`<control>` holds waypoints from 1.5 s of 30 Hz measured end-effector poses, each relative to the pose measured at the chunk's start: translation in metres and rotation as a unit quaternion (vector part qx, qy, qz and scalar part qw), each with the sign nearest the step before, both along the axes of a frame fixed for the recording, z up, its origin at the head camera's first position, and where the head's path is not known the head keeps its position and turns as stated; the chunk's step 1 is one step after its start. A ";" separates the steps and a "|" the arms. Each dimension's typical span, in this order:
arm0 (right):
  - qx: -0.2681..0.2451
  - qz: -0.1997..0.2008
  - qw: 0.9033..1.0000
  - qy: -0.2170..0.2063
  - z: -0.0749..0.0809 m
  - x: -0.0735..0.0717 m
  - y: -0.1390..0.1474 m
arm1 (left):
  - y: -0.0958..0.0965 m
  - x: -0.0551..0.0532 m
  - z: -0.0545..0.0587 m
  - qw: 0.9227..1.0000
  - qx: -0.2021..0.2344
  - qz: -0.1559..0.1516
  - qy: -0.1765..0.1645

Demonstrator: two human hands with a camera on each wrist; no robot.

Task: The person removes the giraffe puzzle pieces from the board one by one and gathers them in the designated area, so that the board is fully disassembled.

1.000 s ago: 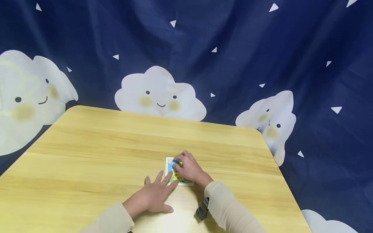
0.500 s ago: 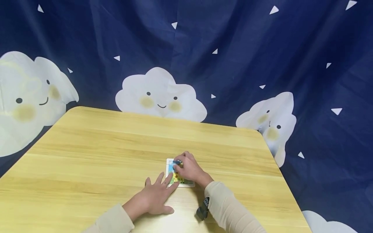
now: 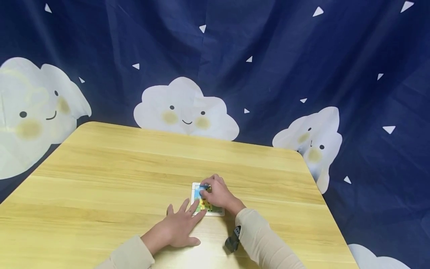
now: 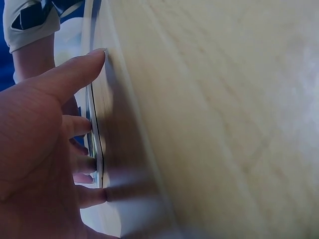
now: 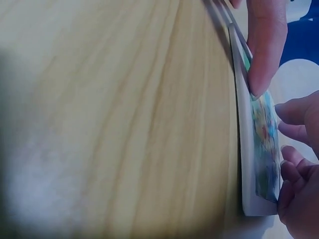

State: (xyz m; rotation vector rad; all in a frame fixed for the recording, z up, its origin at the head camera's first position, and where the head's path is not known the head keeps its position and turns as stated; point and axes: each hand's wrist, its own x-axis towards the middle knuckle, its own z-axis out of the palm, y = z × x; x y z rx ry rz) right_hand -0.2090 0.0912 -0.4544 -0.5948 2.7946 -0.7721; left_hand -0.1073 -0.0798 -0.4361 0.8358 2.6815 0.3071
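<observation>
A small jigsaw puzzle (image 3: 196, 192) with a white border and a yellow giraffe picture lies flat on the wooden table. My left hand (image 3: 178, 226) is spread out, its index and middle fingertips resting on the puzzle's lower left part; its thumb points toward the near side of the table. Over the upper right of the puzzle, my right hand (image 3: 219, 192) has its thumb and index finger bent together around a small blue puzzle piece (image 3: 204, 186). The right wrist view shows the picture (image 5: 264, 164) close under those fingertips. The right hand covers much of the puzzle.
The light wooden table (image 3: 117, 168) extends around the puzzle on all sides. Behind it hangs a dark blue curtain (image 3: 268, 37) with smiling clouds and white triangles. A black wrist device (image 3: 233, 240) hangs from the right sleeve, close over the table.
</observation>
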 end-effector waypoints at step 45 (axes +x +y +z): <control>-0.012 0.003 1.000 0.029 -0.011 0.003 0.000 | -0.001 0.000 -0.003 1.000 0.010 0.003 -0.016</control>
